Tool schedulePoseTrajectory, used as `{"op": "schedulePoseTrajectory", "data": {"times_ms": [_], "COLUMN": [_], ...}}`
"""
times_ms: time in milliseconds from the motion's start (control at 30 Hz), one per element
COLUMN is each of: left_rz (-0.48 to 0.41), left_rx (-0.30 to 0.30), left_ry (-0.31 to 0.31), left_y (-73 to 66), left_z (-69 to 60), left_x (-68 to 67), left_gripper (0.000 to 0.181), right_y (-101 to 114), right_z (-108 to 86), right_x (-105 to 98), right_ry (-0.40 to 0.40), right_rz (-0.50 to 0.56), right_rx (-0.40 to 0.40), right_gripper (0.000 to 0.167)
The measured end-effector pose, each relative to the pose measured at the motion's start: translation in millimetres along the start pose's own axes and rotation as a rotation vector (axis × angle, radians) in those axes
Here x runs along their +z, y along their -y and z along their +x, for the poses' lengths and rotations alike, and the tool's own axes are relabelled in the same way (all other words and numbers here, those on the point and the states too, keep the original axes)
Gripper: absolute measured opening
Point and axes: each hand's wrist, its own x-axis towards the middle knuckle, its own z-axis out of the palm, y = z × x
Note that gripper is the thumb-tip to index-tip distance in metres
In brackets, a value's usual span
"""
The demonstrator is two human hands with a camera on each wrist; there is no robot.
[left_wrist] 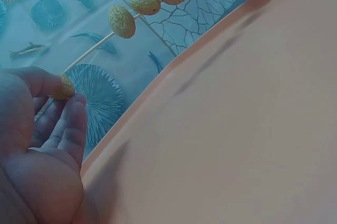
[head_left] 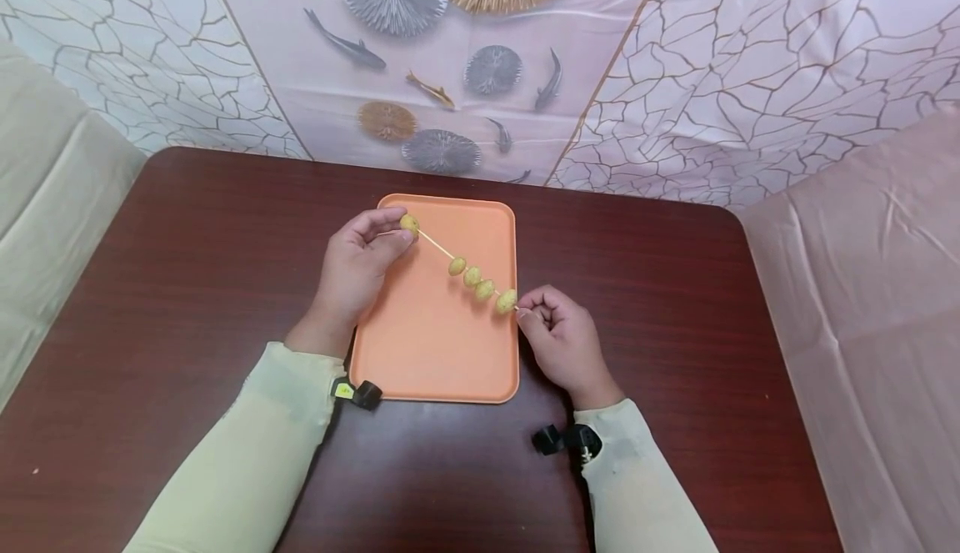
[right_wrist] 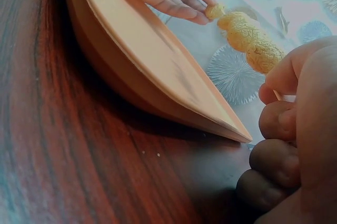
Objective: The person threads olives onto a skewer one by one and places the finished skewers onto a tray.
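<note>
A thin wooden skewer slants over the orange tray, its far end to the left. Several yellow, wrinkled balls sit threaded close together toward its right end. My left hand pinches another yellow wrinkled ball between thumb and fingers at the skewer's left end. A stretch of bare stick lies between that ball and the others. My right hand grips the right end of the skewer between thumb and forefinger, just beyond the last ball, its other fingers curled. The gripped tip is mostly hidden by the fingers.
Beneath the skewer lies the orange rectangular tray with a low raised rim, on a dark reddish-brown table. A patterned cloth hangs behind the table. Beige cloth borders the right side.
</note>
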Motion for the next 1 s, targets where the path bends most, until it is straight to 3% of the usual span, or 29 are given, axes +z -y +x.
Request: {"op": "schedulePoseTrajectory", "data": {"times_ms": [233, 667, 1000], "left_rz": [-0.028, 0.224, 0.288], "left_rx": [0.039, 0.23, 0.233], "left_ry": [0.011, -0.094, -0.073], "left_y": [0.8, 1.3, -1.1], "left_z": [-2.2, -9.3, -9.0], "left_x": [2.5, 9.0, 8.6], "left_gripper": [0.044, 0.031, 0.03], "right_y": [-0.4, 0.2, 2.0], "right_z": [-0.6, -1.0, -0.4], "right_x": [-0.2, 1.6, 1.8], "right_ry": [-0.001, 0.007, 0.029], "right_rz": [0.001, -0.082, -0.098], "right_rx": [-0.009, 0.001, 0.002], "right_gripper": [0.009, 0.007, 0.007]}}
